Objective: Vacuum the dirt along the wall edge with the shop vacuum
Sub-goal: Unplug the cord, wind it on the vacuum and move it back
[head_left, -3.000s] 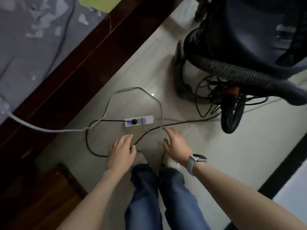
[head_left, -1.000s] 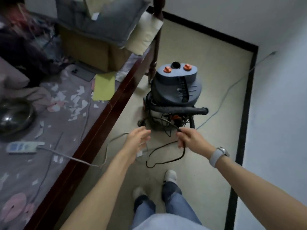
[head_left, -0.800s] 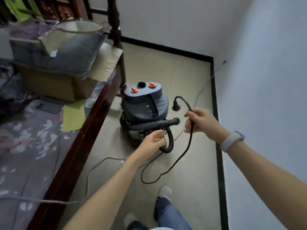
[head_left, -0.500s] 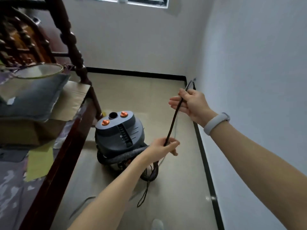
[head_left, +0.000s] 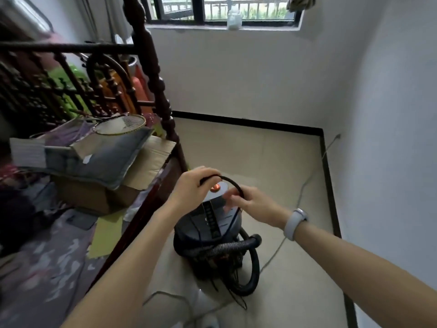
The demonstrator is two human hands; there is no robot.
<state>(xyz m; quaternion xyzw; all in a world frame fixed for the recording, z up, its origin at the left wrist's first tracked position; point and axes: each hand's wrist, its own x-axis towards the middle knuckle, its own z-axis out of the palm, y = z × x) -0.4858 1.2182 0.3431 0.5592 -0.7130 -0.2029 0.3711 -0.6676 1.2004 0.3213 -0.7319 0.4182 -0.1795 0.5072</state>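
Note:
The dark grey shop vacuum [head_left: 208, 228] stands on the beige floor beside the bed, its ribbed black hose [head_left: 248, 261] wrapped round its base. Above its lid I hold the vacuum's black power cord [head_left: 230, 182] in an arch between both hands. My left hand [head_left: 195, 185] is closed on one end of that loop. My right hand [head_left: 250, 204], with a white wristband, grips the other end. One orange knob shows on the lid between my hands. More cord hangs tangled at the vacuum's base.
A dark wooden bed frame [head_left: 151, 207] runs along the left, loaded with a cardboard box [head_left: 99, 192], a grey cushion and a racket. White walls with a black skirting [head_left: 331, 192] close in the right and far sides. A thin grey cable [head_left: 305, 185] trails along the floor.
My hands came together over the vacuum's lid, bending the cord from a stretched line into a loop. My view lifted, so the window now shows.

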